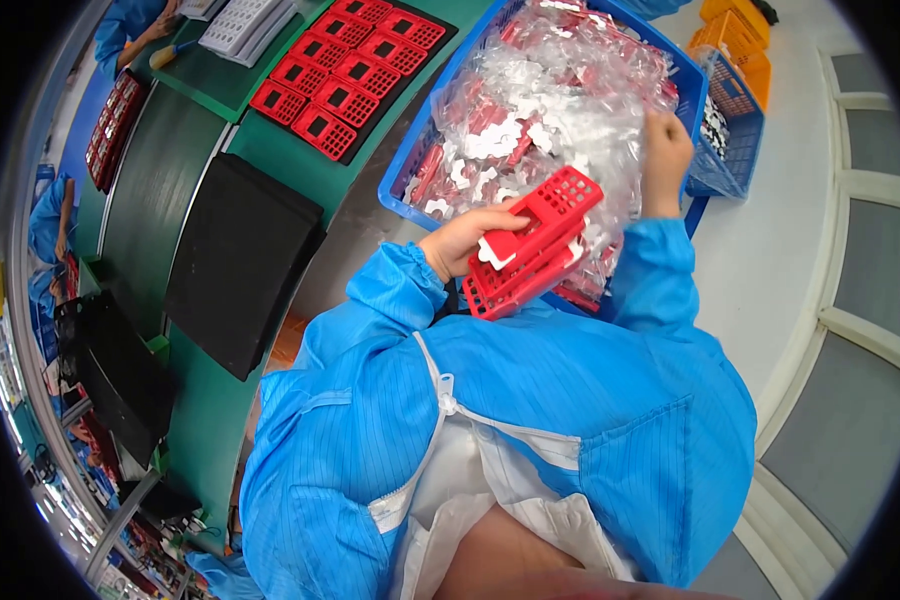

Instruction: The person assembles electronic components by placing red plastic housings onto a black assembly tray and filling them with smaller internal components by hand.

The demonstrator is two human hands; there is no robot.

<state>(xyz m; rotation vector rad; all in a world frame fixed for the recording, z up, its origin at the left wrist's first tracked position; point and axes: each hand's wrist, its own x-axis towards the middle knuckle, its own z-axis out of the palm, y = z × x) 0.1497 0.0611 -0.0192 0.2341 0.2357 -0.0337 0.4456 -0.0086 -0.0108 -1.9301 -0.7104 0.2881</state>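
My left hand (462,240) is closed around a small stack of red plastic calculator-like housings (560,200), each with a grid of holes and a window. A white patch shows between the stacked pieces, by my fingers. My right hand (667,150) is curled closed at the right side of a blue crate (402,180), against crumpled clear plastic bags (620,120); its fingertips are mostly hidden, but the film seems gripped in them. More red parts with white pieces lie wrapped in film inside the crate, below and beyond my hands.
Left of the crate, a black tray (348,152) of red housings in rows sits on a green bench. Nearer are black sheets (240,260). White perforated trays (245,30) stand far left. A second blue crate (735,150) and yellow crates (735,40) are at right. Other people work along the left.
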